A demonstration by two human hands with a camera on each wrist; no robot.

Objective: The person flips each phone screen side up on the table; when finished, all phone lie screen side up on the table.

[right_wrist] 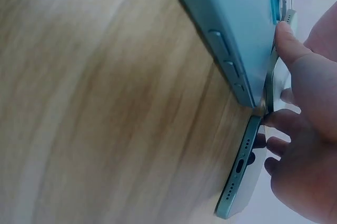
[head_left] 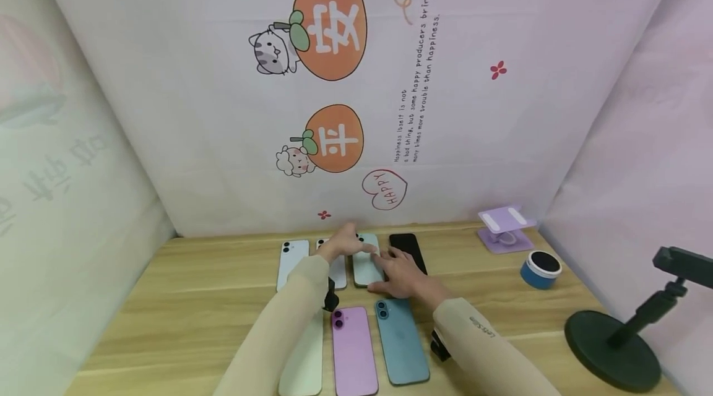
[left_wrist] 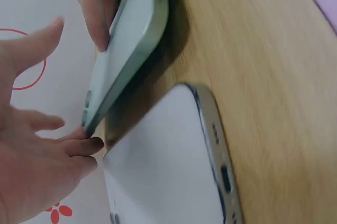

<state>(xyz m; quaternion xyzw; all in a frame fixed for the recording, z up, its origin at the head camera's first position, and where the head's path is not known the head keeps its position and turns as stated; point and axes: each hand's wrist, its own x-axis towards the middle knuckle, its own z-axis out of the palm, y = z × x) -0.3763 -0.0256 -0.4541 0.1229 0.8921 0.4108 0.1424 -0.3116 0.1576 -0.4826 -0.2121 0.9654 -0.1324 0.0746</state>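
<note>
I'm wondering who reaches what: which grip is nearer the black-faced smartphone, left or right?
Right. The right grip partly covers the black-faced smartphone in the head view; the left grip is farther left, at the camera end of the pale green smartphone.

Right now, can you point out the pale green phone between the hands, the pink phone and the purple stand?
Pale green phone (head_left: 364, 268): head view, lower part of its back.
Pink phone (head_left: 355, 354): head view, middle of its back.
Purple stand (head_left: 504, 221): head view, its tilted upper plate.

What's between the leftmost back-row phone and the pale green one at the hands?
A white phone, partly hidden by the left hand, lies between the leftmost phone and pale green phone in the head view.
</note>
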